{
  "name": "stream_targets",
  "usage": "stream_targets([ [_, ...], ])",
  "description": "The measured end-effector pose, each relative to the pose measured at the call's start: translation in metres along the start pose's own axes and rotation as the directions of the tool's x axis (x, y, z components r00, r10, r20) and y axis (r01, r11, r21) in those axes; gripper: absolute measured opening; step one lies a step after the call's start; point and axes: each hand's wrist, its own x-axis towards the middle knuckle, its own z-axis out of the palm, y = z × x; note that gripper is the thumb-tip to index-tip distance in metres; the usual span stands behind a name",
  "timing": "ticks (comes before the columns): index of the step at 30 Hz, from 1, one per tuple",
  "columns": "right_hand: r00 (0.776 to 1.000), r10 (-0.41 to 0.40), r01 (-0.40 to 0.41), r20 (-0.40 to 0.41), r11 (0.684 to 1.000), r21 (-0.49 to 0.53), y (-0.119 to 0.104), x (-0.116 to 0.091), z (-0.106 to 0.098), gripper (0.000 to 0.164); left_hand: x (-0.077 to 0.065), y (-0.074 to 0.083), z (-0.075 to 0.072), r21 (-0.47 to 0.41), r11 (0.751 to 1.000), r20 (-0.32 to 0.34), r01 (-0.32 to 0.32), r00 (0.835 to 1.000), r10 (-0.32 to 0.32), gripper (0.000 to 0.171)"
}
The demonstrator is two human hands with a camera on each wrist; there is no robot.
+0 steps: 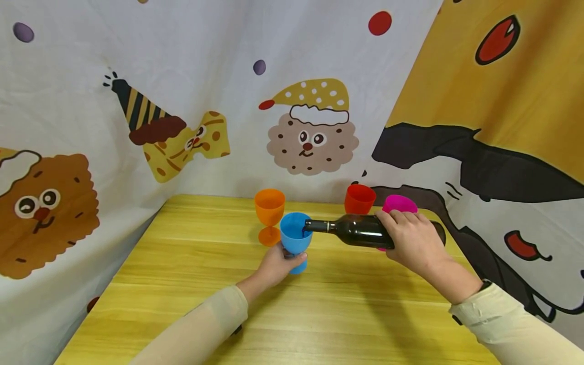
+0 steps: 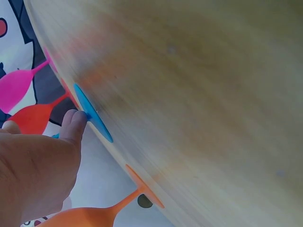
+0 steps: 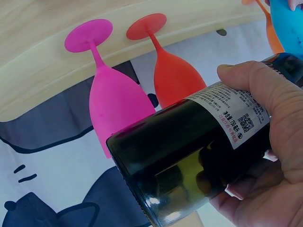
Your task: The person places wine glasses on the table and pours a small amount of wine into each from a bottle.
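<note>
My left hand (image 1: 275, 264) grips the stem of a blue goblet (image 1: 295, 238), and its round foot (image 2: 93, 113) shows beneath the fingers in the left wrist view. In my right hand (image 1: 414, 240) lies a dark glass wine bottle (image 1: 360, 230), tipped almost level. Its mouth is over the goblet's rim, and a thin dark stream falls from it into the bowl. A white printed label (image 3: 236, 113) shows on the bottle in the right wrist view, partly covered by the thumb and fingers.
An orange goblet (image 1: 269, 205) stands just behind the blue one. Toward the back right are a red goblet (image 1: 360, 199) and a magenta goblet (image 3: 116, 106), the latter partly hidden behind the bottle and right hand. A printed curtain (image 1: 219, 66) hangs behind the wooden table (image 1: 182, 253).
</note>
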Motion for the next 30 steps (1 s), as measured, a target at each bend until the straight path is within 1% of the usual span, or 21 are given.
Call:
stream_targets([
  [16, 1.000, 0.004, -0.004, 0.011, 1.000, -0.007, -0.0012, -0.0004, -0.0033, 0.090, -0.0003, -0.0020, 0.0007, 0.007, 1.000, -0.002, -0.009, 1.000, 0.009, 0.062],
  [30, 1.000, 0.000, 0.000, 0.004, 1.000, -0.011, -0.0008, -0.0002, -0.0019, 0.093, -0.0024, 0.0012, 0.0008, -0.007, 1.000, -0.002, -0.018, 1.000, 0.018, 0.063],
])
